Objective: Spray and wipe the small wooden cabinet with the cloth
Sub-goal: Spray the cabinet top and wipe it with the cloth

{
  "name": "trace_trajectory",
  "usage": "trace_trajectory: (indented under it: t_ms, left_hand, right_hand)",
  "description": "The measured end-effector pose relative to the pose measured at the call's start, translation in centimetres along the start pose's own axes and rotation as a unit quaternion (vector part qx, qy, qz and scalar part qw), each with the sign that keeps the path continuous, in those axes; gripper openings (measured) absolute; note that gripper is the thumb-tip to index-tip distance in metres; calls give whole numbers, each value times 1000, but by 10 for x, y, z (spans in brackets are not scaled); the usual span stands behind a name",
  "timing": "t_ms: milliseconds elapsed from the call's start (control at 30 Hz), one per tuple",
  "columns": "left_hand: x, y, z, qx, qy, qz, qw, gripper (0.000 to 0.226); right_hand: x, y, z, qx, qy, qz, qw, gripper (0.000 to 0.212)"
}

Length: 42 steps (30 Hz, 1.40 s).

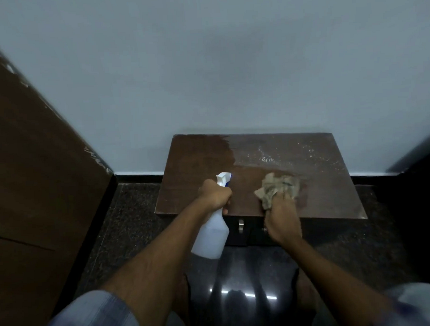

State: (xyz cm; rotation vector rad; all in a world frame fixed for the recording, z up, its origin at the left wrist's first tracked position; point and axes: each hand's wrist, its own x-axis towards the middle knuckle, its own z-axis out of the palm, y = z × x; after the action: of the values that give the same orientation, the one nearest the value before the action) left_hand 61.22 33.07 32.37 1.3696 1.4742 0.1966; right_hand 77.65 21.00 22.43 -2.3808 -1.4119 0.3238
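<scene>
The small wooden cabinet point(190, 178) stands against the grey wall, its brown top facing me. The far right of the top looks wet and speckled with droplets. My left hand point(216, 194) grips the neck of a white spray bottle point(212, 234) with a white and blue nozzle, held over the cabinet's front left edge. My right hand point(281, 216) presses a crumpled beige cloth point(278, 188) onto the top near the front middle. A metal handle point(241, 225) shows on the dark front face.
A tall dark wooden panel point(37, 170) rises on the left. Dark speckled floor point(127, 221) surrounds the cabinet, and a black skirting runs along the wall. A dark object point(426, 178) stands at the right edge. My knees fill the bottom.
</scene>
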Motion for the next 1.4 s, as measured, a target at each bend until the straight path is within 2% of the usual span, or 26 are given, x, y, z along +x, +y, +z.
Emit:
trace_trajectory:
  t_ms: [67, 100, 167, 233, 267, 367, 400, 433, 533, 567, 633, 700, 733, 767, 867, 900, 967, 1033, 1067, 1133, 1167, 1200, 1267, 1333, 1367, 1400]
  left_hand:
    - [9, 10, -1, -18, 11, 16, 1000, 11]
    - [14, 15, -3, -24, 4, 20, 1000, 13]
    - [23, 23, -7, -20, -11, 20, 1000, 22]
    - [31, 32, -9, -9, -17, 20, 1000, 27]
    - [35, 36, -10, -6, -19, 18, 1000, 27]
    - [45, 45, -8, 6, -32, 16, 999, 28]
    - [48, 47, -9, 14, -34, 17, 999, 30]
    - [52, 47, -9, 18, -35, 17, 999, 32]
    - [65, 52, -8, 20, -24, 15, 999, 19]
    - [69, 55, -8, 21, -16, 14, 1000, 17]
    - [76, 63, -7, 23, -2, 10, 1000, 19]
    - [85, 70, -8, 27, -3, 3, 1000, 22]
    - [89, 71, -11, 28, -9, 0, 1000, 22]
    - [93, 72, -13, 24, -15, -2, 1000, 21]
    - [101, 76, -21, 4, -20, 3, 1000, 17]
    - [102, 77, -22, 4, -16, 4, 1000, 18]
    - [105, 79, -24, 9, -11, 0, 1000, 20]
    - [108, 79, -26, 17, -11, -2, 1000, 16]
    - [109, 78, -28, 22, -9, -1, 1000, 17]
    - [111, 76, -32, 22, -9, -1, 1000, 18]
    - [114, 76, -35, 21, -6, -1, 1000, 20]
    - [116, 76, -37, 22, 2, -1, 1000, 21]
    - [122, 74, -38, 17, 9, -3, 1000, 22]
    - [126, 71, -40, 20, 8, -2, 1000, 20]
    - [128, 70, -42, 22, 8, 2, 1000, 20]
    - [128, 70, -44, 21, 8, 5, 1000, 20]
  right_hand:
    - [0, 11, 7, -32, -48, -201, 978, 66]
    - [15, 18, 3, -37, -57, -220, 973, 69]
    - [51, 21, -9, -9, -38, -39, 998, 64]
    - [72, 5, -16, 22, 0, 197, 980, 50]
    - [77, -10, -11, -8, -3, 186, 982, 46]
    - [79, -39, 11, 0, -78, -121, 990, 62]
    - [87, -40, 10, 0, -80, -181, 980, 67]
    - [101, -36, 7, -7, -61, -178, 982, 68]
    - [138, -24, -5, 9, 6, 111, 994, 65]
    - [140, -31, -3, -11, 6, 153, 988, 63]
    - [142, -42, 13, -67, -9, -6, 998, 64]
    - [142, -42, 19, -53, -66, -214, 973, 67]
    - [149, -37, 12, -35, -76, -232, 969, 68]
    - [162, -30, 8, -17, -56, -187, 981, 66]
    - [191, -28, -4, -23, 5, 147, 989, 59]
    - [187, -40, 1, -58, -1, 141, 988, 56]
    - [179, -61, 24, -42, -34, -57, 997, 55]
    - [180, -59, 29, -31, -75, -237, 968, 65]
    - [191, -54, 24, -38, -60, -228, 971, 67]
    - [211, -39, 14, -28, 18, 5, 999, 66]
    - [213, -39, 15, -37, 42, 127, 990, 64]
    - [208, -50, 17, -40, 34, 167, 985, 62]
    - [197, -67, 35, -26, -20, -9, 999, 54]
    - [199, -69, 37, 7, -83, -214, 973, 63]
    - [206, -67, 32, 7, -83, -206, 975, 67]
    - [214, -66, 28, 9, -46, -126, 991, 67]
